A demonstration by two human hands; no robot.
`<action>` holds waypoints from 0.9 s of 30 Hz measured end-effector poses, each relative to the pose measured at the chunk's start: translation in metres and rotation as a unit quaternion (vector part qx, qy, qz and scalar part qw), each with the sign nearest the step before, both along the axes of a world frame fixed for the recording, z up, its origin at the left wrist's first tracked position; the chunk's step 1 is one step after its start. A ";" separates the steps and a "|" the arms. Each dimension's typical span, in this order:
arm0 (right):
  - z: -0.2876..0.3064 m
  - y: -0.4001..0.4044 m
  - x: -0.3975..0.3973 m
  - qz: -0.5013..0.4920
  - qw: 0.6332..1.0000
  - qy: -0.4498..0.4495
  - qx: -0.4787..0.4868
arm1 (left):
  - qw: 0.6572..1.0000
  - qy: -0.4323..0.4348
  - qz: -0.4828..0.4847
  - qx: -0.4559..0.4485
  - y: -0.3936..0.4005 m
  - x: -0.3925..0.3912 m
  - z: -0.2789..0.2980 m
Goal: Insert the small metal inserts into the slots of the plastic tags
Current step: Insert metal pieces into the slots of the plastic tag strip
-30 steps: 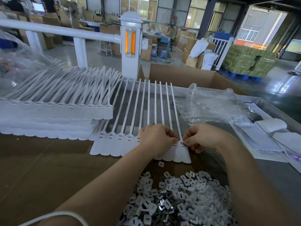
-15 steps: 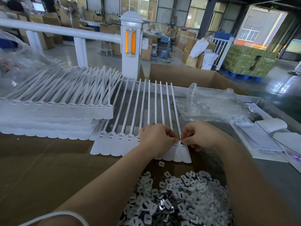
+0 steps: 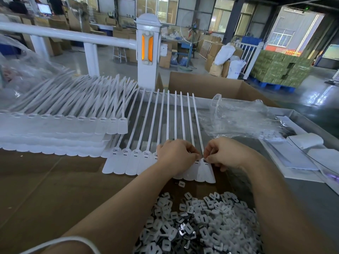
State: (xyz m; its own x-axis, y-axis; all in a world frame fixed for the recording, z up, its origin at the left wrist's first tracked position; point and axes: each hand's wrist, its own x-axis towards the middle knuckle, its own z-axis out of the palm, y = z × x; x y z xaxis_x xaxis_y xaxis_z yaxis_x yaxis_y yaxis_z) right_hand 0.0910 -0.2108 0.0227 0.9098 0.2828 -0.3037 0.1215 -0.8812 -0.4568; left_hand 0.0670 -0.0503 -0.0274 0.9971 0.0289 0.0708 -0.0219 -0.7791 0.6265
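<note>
right hand [image 3: 226, 154] pinched the head of the rightmost plastic tag [image 3: 207, 169] | left hand [image 3: 175, 155] curled, pressed on neighbouring tags | insert pile [image 3: 198, 222] lay nearer, on cardboard [image 3: 55, 189]

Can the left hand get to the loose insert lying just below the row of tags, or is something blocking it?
Probably yes. The loose insert lies bare on the cardboard, just below the row of tags, beside the left forearm. Nothing covers it. The left hand is curled over the tag heads, so it would have to let go first.
</note>
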 end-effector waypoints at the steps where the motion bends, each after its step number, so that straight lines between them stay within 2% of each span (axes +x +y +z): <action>1: 0.000 0.000 0.000 0.000 1.000 0.000 0.000 | 1.000 0.003 -0.002 -0.008 0.001 -0.001 0.001; 9: -0.003 0.000 0.004 0.002 1.000 0.001 -0.006 | 0.988 0.056 -0.001 -0.141 0.006 -0.004 0.011; 14: 0.001 0.003 0.001 0.014 0.999 -0.018 -0.025 | 0.970 0.052 -0.003 -0.236 0.017 -0.008 0.026; 18: 0.012 0.014 -0.007 0.071 0.996 -0.050 -0.016 | 0.973 0.037 -0.007 -0.226 0.030 -0.009 0.039; 24: 0.023 0.054 -0.035 0.245 0.968 0.043 0.036 | 0.983 0.028 0.003 -0.181 0.051 -0.015 0.044; 27: 0.016 0.076 -0.048 0.300 0.953 0.022 0.036 | 0.986 0.003 0.011 -0.165 0.064 -0.024 0.036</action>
State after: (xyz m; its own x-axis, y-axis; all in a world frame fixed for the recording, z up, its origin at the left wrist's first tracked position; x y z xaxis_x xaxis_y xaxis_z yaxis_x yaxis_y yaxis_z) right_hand 0.0433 -0.1349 0.0389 0.5643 0.7701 -0.2975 0.5730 -0.6247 -0.5304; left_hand 0.0428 0.0137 0.0082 0.9964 0.0700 0.0474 -0.0027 -0.5336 0.8457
